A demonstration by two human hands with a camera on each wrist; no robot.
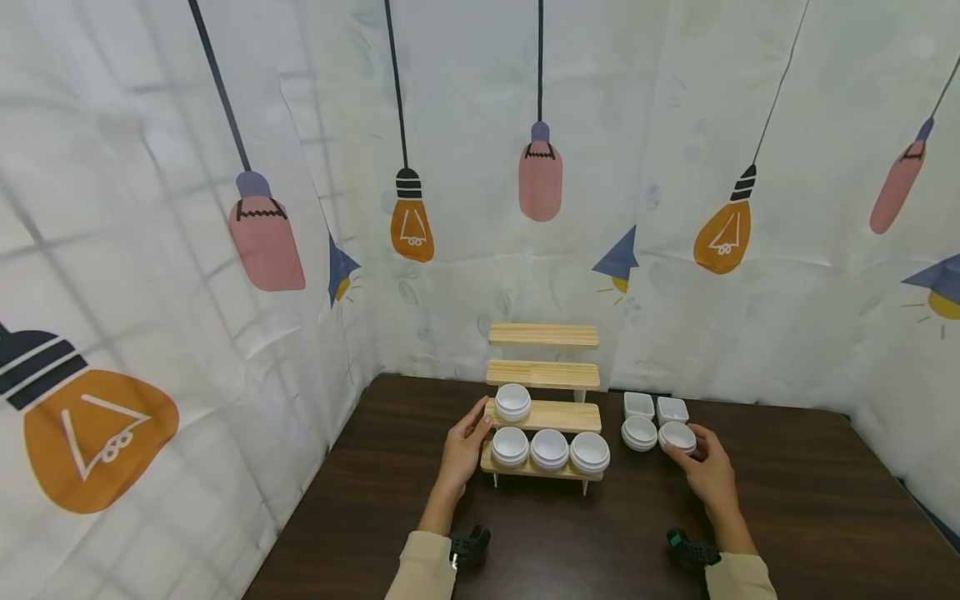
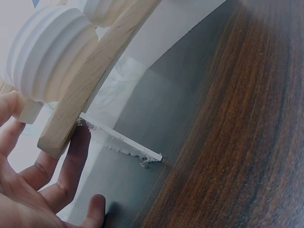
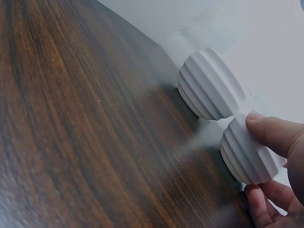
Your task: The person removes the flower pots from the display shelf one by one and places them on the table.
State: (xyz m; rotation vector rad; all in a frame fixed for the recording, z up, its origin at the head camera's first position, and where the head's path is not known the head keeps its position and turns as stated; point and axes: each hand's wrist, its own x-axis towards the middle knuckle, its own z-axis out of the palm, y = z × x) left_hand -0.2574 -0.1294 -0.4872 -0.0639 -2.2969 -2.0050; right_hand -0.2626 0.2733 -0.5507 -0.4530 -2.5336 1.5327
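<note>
A stepped wooden display stand (image 1: 566, 417) has pale wooden planks on several levels, with thin white legs. My left hand (image 1: 459, 452) holds its left end, fingers around the plank ends (image 2: 59, 137) close to a white leg (image 2: 123, 138). Three round white ribbed bowls, one of them this bowl (image 1: 549, 448), line the lowest plank. Another round white bowl (image 1: 513, 400) sits at the left of the second plank. To the right, my right hand (image 1: 708, 473) grips a round white bowl (image 3: 247, 147) between thumb and fingers, low at the table. A matching round bowl (image 3: 209, 85) stands beside it.
Two square white dishes, such as this dish (image 1: 672, 408), are behind the round bowls at the right. The dark wooden table (image 1: 570, 550) runs back to a patterned curtain (image 1: 465, 292). Each wrist wears a black strap, like this one (image 1: 693, 552).
</note>
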